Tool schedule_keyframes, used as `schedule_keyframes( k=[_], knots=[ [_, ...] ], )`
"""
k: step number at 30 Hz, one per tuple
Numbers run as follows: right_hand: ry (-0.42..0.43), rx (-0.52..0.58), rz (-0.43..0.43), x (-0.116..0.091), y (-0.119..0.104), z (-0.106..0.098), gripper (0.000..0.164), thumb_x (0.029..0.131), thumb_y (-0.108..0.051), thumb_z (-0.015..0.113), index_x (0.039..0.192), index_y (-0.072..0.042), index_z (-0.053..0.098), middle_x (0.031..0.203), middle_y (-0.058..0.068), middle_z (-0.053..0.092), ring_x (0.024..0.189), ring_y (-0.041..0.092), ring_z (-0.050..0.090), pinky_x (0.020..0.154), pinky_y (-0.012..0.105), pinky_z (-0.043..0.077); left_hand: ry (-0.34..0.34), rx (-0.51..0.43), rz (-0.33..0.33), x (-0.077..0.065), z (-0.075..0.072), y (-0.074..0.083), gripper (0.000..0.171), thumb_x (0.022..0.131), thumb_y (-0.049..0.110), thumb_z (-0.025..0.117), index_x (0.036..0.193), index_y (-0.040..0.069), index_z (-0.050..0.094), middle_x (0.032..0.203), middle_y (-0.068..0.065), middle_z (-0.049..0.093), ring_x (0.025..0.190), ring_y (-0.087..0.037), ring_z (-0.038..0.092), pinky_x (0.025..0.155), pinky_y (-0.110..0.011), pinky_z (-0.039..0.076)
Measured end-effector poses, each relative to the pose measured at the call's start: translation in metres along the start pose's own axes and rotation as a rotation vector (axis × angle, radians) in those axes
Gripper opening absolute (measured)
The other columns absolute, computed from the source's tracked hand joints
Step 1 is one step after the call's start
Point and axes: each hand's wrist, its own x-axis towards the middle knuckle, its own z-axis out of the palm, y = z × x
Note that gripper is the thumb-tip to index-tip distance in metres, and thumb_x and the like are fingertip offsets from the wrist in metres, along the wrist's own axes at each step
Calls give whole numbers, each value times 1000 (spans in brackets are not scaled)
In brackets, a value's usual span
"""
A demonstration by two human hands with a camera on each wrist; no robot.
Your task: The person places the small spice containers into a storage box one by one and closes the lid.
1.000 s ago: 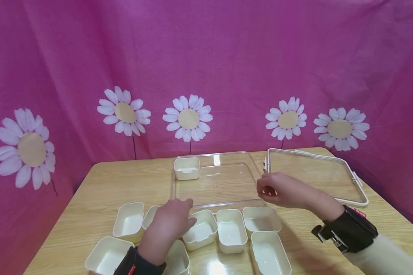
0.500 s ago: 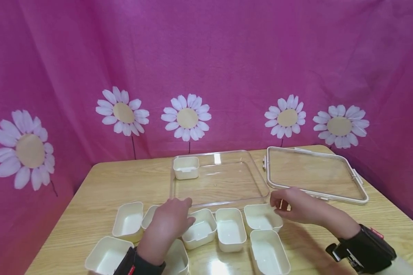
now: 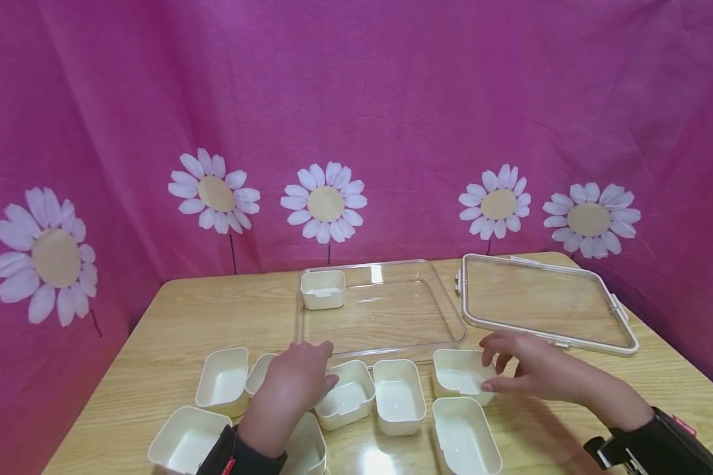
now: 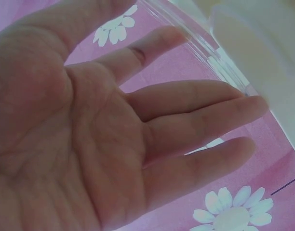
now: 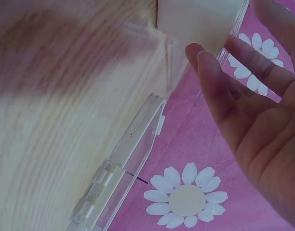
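My right hand (image 3: 525, 366) holds the right end of a small cream plastic bin (image 3: 456, 375) with curled fingers and thumb. In the right wrist view, the fingertips overlap that bin (image 5: 200, 24). My left hand (image 3: 294, 382) is over the left group of bins, fingers extended and spread in the left wrist view. It partly covers a bin (image 3: 305, 448) and stands beside another cream bin (image 3: 346, 396). Other matching bins stand nearby: one upright in the middle (image 3: 399, 396), one at the front right (image 3: 465, 435), and two at the left (image 3: 222, 382).
Behind the bins lies a clear shallow tray (image 3: 386, 323) with one cream bin (image 3: 323, 290) in its back left corner. A clear lid with a white frame (image 3: 597, 343) lies to the right. The wooden table (image 3: 178, 323) ends at a pink flowered curtain (image 3: 404, 132).
My right hand has come down from beside the tray to the right-hand bin, which has shifted slightly right. My left hand has stayed in place.
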Motion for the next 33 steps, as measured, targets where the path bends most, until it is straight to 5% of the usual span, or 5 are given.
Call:
schedule_keyframes(
  k=[8,14,19,23,33],
  knots=[
    [0,11,-67,-8,1,1,17,85,-25,83,87,-21,67,126,32,60,91,6,63,60,23,56,-10,-5,-2,-1,-2,0,37,90,29,78,118,9,66,94,-17,69,82,-30,65,65,-44,56],
    [35,-25,-135,-15,4,7,28,81,0,81,85,-24,67,125,31,60,91,10,66,63,18,56,-8,0,-4,-1,-3,0,36,90,28,78,118,9,66,95,-18,69,84,-32,67,66,-46,57],
    [151,-70,-168,-20,6,14,35,77,8,80,85,-22,67,120,29,63,86,12,69,64,16,55,7,6,5,-1,-2,0,35,90,28,78,116,9,66,94,-17,69,85,-31,67,65,-45,57],
    [223,-86,-162,-22,6,19,37,75,11,80,85,-22,66,116,28,67,92,30,71,64,16,56,25,11,13,-1,-2,2,35,90,27,78,116,8,66,94,-17,69,87,-32,68,66,-46,57],
    [243,-55,-57,-23,5,23,30,78,-2,85,79,-24,63,107,23,71,95,25,71,65,21,58,32,22,6,-1,-1,3,35,89,27,78,116,8,66,96,-17,70,89,-33,68,68,-47,58]
  ],
)
